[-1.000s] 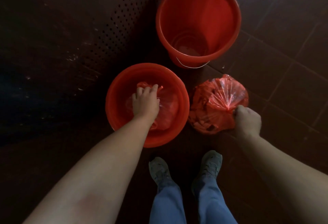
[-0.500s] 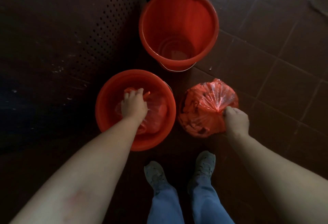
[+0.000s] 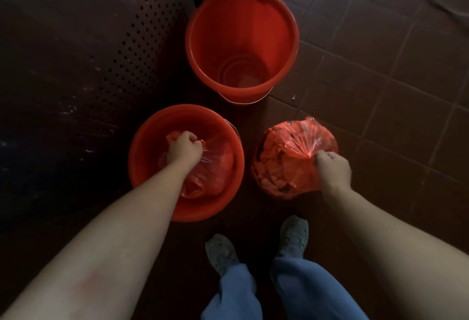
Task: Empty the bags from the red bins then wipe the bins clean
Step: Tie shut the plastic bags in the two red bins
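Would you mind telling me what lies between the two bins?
Only bare dark floor separates the near bin from the far bin, in the head view.

No text, label, brand, number or sign is readable anywhere in view.

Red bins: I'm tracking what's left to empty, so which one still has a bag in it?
The near bin, by the person's feet. The left hand grips a red bag inside it. The far bin shows a bare bottom.
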A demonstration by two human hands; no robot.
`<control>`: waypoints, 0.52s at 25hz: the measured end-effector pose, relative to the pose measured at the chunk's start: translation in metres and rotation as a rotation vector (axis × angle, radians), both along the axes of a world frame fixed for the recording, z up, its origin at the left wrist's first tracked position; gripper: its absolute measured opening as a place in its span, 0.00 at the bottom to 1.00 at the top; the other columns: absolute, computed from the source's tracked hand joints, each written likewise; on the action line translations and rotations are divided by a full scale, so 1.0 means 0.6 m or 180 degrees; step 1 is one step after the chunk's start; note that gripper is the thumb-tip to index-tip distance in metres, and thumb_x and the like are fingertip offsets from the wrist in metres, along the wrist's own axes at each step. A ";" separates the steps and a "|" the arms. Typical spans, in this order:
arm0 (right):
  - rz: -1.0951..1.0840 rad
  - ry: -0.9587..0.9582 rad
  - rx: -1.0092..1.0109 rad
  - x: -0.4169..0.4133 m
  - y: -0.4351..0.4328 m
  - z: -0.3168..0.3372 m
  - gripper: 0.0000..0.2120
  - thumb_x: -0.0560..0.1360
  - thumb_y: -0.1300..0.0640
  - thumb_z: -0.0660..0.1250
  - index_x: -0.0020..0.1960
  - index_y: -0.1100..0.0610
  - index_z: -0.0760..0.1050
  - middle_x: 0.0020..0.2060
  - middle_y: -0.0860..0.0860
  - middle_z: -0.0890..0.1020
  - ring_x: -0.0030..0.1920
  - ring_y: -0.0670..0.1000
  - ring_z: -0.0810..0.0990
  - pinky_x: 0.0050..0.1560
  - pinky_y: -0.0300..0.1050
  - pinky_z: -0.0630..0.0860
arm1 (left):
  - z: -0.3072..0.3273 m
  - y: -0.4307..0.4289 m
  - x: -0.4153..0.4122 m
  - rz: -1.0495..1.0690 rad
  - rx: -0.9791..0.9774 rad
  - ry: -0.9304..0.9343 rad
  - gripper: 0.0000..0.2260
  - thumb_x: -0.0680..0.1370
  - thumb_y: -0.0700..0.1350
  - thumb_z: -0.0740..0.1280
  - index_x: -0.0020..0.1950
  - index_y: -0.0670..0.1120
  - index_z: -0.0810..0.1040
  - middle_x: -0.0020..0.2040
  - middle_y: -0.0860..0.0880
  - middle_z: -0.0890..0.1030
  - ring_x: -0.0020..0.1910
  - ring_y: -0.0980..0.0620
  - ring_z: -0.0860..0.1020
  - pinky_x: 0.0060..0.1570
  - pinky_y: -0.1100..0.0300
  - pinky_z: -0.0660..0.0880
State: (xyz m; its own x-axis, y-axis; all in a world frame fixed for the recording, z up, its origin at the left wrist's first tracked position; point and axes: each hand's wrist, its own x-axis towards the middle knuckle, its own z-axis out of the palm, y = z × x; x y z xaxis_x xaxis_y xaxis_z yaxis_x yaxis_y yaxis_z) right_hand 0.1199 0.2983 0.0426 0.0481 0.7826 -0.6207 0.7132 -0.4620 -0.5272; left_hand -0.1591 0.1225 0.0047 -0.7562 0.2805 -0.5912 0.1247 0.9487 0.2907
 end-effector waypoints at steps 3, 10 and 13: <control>-0.0045 -0.0080 -0.0074 0.013 -0.001 0.049 0.21 0.68 0.46 0.60 0.39 0.64 0.78 0.34 0.58 0.80 0.39 0.61 0.78 0.45 0.57 0.76 | 0.062 -0.030 -0.025 0.0363 -0.0016 -0.0379 0.10 0.77 0.49 0.61 0.53 0.49 0.80 0.53 0.43 0.84 0.56 0.40 0.80 0.57 0.52 0.76; 0.0058 -0.0101 -0.0267 -0.003 -0.001 0.157 0.16 0.77 0.52 0.63 0.54 0.64 0.81 0.51 0.62 0.83 0.56 0.64 0.81 0.53 0.53 0.78 | 0.215 -0.049 -0.037 0.0248 0.0039 -0.1024 0.08 0.77 0.44 0.64 0.42 0.44 0.80 0.37 0.45 0.80 0.37 0.47 0.77 0.38 0.60 0.71; -0.0051 -0.0119 -0.0329 -0.010 0.007 0.222 0.18 0.78 0.52 0.63 0.57 0.65 0.80 0.55 0.62 0.83 0.57 0.63 0.81 0.56 0.51 0.79 | 0.288 -0.039 -0.028 -0.0091 0.0044 -0.0936 0.08 0.78 0.46 0.66 0.43 0.44 0.81 0.46 0.40 0.83 0.48 0.41 0.82 0.43 0.56 0.74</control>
State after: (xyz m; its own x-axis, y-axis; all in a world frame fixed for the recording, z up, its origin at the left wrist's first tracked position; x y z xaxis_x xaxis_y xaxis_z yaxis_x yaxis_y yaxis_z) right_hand 0.1138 0.3025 0.1760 0.0849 0.7134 -0.6956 0.7236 -0.5241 -0.4492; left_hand -0.1757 0.0990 0.1777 -0.5447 0.3087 -0.7797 0.0599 0.9417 0.3310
